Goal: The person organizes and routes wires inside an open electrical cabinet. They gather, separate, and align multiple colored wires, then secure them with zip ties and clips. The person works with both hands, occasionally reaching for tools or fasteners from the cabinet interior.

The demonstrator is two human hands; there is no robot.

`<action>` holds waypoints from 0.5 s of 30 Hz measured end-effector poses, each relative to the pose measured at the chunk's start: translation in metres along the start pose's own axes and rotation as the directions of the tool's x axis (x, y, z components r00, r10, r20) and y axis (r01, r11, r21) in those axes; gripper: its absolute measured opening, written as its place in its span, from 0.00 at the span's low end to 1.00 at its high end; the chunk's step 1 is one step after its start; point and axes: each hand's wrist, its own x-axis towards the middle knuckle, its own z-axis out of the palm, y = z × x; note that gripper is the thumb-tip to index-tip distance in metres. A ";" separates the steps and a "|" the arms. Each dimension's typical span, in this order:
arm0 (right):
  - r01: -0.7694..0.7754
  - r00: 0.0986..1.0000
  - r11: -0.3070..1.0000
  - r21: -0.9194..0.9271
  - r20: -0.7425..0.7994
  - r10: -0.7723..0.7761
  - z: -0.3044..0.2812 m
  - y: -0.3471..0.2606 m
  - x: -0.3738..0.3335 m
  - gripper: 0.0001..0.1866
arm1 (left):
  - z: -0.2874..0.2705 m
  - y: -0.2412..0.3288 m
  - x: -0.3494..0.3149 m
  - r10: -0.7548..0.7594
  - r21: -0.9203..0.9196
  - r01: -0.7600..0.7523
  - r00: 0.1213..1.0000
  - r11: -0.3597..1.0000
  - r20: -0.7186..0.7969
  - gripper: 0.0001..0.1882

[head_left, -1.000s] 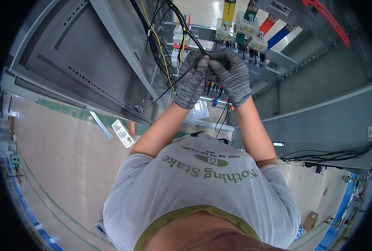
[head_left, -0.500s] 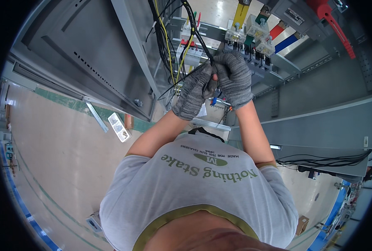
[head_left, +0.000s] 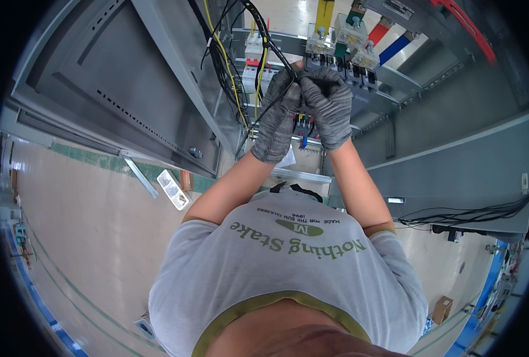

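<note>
A black wire bundle with bands around it comes down from the top of the cabinet to my hands. My left hand, in a grey knit glove, is closed around the bundle's lower end. In the same kind of glove, my right hand pinches at that spot, its thumb and fingertips against the left fingers. A thin black strand slants down to the left from between them; whether it is a wire or a cable tie I cannot tell. The fingers hide the gripped part.
Left of my hands are breakers and loose black and yellow wires. Yellow, green, red and blue busbars meet clear-covered terminals at the right. A grey door stands left; a white tray lies on the floor.
The view has shifted slightly. My left hand has moved up along the bundle, and my right hand has turned, its fingers now pinching beside the left ones.
</note>
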 end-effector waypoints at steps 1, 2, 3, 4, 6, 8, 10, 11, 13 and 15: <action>-0.172 0.985 0.974 0.147 0.017 0.172 -0.002 -0.011 0.000 0.04 | 0.001 0.006 0.002 -0.049 -0.026 0.051 0.997 0.998 0.056 0.15; -0.334 0.942 0.898 0.288 0.058 0.332 -0.005 -0.016 0.000 0.04 | 0.002 0.011 0.004 -0.098 -0.049 0.104 0.989 0.993 0.113 0.15; -0.392 0.920 0.868 0.305 0.116 0.375 -0.010 -0.007 0.001 0.07 | 0.003 0.013 0.004 -0.125 -0.089 0.138 0.983 0.987 0.135 0.14; -0.469 0.880 0.780 0.414 0.143 0.453 -0.011 -0.007 0.002 0.08 | -0.002 0.011 0.006 -0.128 -0.064 0.140 0.978 0.988 0.164 0.14; -0.579 0.784 0.548 0.603 0.228 0.577 -0.013 -0.007 0.004 0.10 | -0.012 0.002 0.013 -0.137 -0.016 0.144 0.966 0.990 0.221 0.16; -0.655 0.752 0.485 0.579 0.438 0.493 -0.031 0.004 0.006 0.14 | -0.007 0.003 0.019 -0.099 0.027 0.095 0.964 0.995 0.246 0.14; -0.708 0.706 0.444 0.549 0.556 0.439 -0.041 0.006 0.010 0.14 | -0.012 0.004 0.024 -0.191 0.020 0.196 0.923 0.980 0.334 0.13; -0.697 0.717 0.454 0.555 0.539 0.441 -0.043 0.012 0.011 0.15 | -0.009 0.009 0.026 -0.187 -0.010 0.210 0.892 0.978 0.412 0.13; -0.667 0.745 0.489 0.562 0.476 0.468 -0.045 0.003 -0.001 0.14 | -0.008 0.010 0.028 -0.213 -0.023 0.245 0.882 0.969 0.421 0.12; -0.599 0.800 0.551 0.581 0.404 0.444 -0.050 0.005 -0.007 0.17 | -0.007 0.002 0.030 -0.099 0.051 0.087 0.934 0.995 0.344 0.11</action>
